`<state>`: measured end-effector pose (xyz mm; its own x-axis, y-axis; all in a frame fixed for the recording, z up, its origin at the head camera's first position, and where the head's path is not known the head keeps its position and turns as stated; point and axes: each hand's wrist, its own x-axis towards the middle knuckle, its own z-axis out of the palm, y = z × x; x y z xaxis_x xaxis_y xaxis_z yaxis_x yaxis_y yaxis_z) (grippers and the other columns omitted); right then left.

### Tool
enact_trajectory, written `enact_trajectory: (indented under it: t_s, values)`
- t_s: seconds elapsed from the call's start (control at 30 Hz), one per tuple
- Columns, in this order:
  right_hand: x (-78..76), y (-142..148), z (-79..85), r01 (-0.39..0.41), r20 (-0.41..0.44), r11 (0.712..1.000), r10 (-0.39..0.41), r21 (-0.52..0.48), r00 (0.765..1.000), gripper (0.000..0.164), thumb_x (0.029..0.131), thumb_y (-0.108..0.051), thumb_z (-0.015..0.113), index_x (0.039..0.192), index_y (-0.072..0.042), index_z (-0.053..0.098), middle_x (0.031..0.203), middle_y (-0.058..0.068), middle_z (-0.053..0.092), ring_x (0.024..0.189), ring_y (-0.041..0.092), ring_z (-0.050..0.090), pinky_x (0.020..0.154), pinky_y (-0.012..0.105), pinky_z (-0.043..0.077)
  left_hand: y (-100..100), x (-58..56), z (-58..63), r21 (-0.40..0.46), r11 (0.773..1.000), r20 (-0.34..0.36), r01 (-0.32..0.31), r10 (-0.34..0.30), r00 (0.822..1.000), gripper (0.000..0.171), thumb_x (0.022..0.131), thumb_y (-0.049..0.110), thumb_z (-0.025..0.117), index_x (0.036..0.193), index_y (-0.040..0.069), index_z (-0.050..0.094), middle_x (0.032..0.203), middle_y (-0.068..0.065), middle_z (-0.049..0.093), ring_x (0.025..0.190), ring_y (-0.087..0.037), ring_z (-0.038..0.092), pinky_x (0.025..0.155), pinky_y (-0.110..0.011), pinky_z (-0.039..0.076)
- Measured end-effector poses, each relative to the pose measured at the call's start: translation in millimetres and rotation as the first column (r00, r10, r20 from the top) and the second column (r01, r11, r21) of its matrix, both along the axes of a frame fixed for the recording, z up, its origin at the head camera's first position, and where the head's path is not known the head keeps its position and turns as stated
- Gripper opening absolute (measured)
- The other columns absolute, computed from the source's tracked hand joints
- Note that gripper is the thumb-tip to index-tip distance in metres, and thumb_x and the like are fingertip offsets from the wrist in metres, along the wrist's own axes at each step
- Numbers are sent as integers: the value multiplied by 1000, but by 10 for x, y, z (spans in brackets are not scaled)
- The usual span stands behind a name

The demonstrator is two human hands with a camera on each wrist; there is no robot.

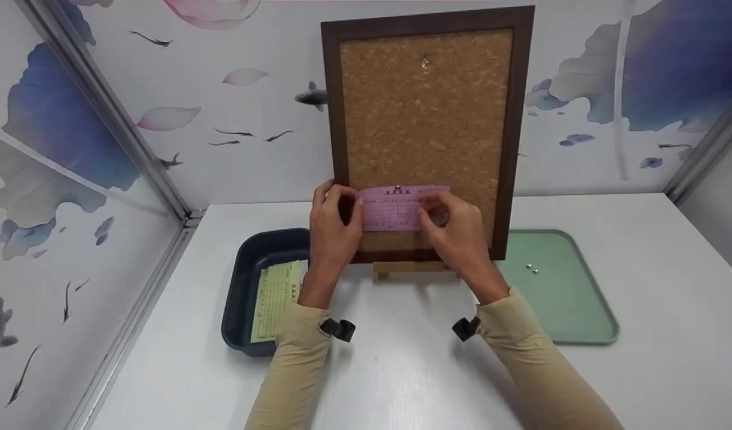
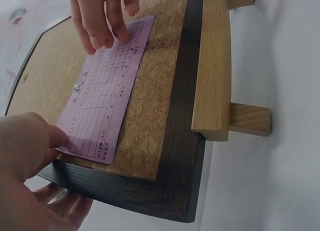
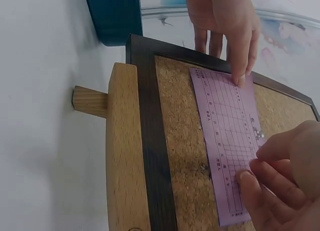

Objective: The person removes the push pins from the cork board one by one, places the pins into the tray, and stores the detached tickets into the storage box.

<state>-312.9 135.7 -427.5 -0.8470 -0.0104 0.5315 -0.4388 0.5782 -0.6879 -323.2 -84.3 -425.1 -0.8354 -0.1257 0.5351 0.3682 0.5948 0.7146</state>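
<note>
A pink printed paper slip (image 1: 391, 209) lies low on the framed cork board (image 1: 425, 119), with a small silver pin (image 2: 77, 87) at its top middle. My left hand (image 1: 336, 227) holds the board's left edge: its thumb presses the slip's left end, its other fingers reach behind the frame. My right hand (image 1: 458, 227) is at the slip's right part, fingers loosely bent, fingertips against or very near the paper. No object shows between these fingertips.
The board leans on a wooden stand (image 2: 215, 66). A dark blue bin (image 1: 237, 298) at left contains yellow-green printed slips (image 1: 276, 298). On the right, a green tray (image 1: 569, 304) bears two silver pins (image 1: 532, 269). A shiny fastener (image 1: 425, 62) sits high on the cork.
</note>
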Motion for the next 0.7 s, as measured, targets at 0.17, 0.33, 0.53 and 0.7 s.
enact_trajectory:
  t_s: [0.17,0.33,0.53,0.7]
  values:
    - [-55,-96,22,31,-68,999,-28,43,997,19,101,-21,78,117,-11,77,100,4,79,85,17,72,76,36,61,-13,-18,0,5,1000,-22,-2,2,1000,12,106,19,70,114,9,72,145,-13,61,150,-27,51,124,-45,44]
    - [-99,-153,30,86,-119,991,-74,99,990,20,101,-24,79,118,-13,77,100,5,80,84,19,72,77,38,62,15,-39,-8,-11,1000,-21,8,-8,1000,12,107,20,70,114,10,72,144,-12,61,148,-27,52,123,-44,45]
    - [-144,-260,36,96,-161,988,-76,119,984,17,102,-23,78,115,-11,78,97,8,81,81,20,73,74,38,64,1,-42,-6,-13,1000,-30,-2,1,1000,11,106,19,71,112,10,73,142,-12,62,148,-26,52,124,-44,45]
    - [-189,-350,42,113,-184,991,-97,75,978,17,101,-22,79,110,-8,78,92,8,81,74,19,72,67,38,61,-34,-51,-11,-32,1000,-55,1,-3,998,10,106,17,71,112,9,73,134,-12,65,148,-27,52,124,-44,45]
